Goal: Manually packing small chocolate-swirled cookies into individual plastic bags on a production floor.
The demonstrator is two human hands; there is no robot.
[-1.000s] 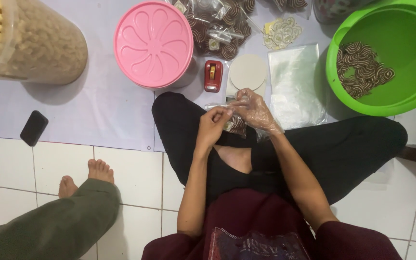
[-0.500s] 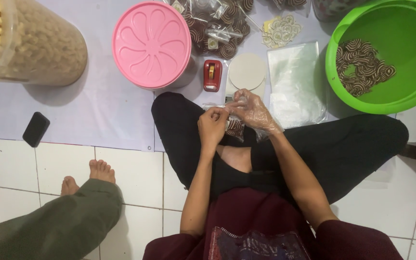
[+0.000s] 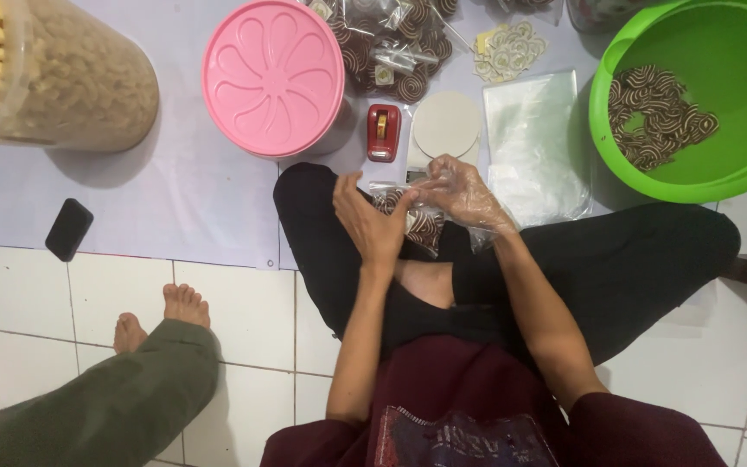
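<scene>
From the head view, you are sitting cross-legged on the tiles, both forearms reaching forward over your lap. Your left hand (image 3: pixel 372 223) is turned palm inward, fingers curled and thumb raised, pinching the near edge of a small clear bag (image 3: pixel 415 221) of striped cookies that is resting on your shin. Your right hand (image 3: pixel 462 192), wearing a thin plastic glove, is arching over the bag's far side, fingertips narrowed and gripping its top. The bag is sitting between both hands, just in front of the round scale (image 3: pixel 445 126) and the red tape dispenser (image 3: pixel 383 132). Ahead, the pink lid (image 3: pixel 273 76) is lying close on the left, a stack of clear bags (image 3: pixel 533 138) close on the right, with the green basin (image 3: pixel 693 95) of cookies beyond that. The mat's edge (image 3: pixel 175 253) is running just left of your knee; a phone (image 3: pixel 69 229) is lying there, and another person's foot (image 3: pixel 175 311) is resting on the tiles nearby.
</scene>
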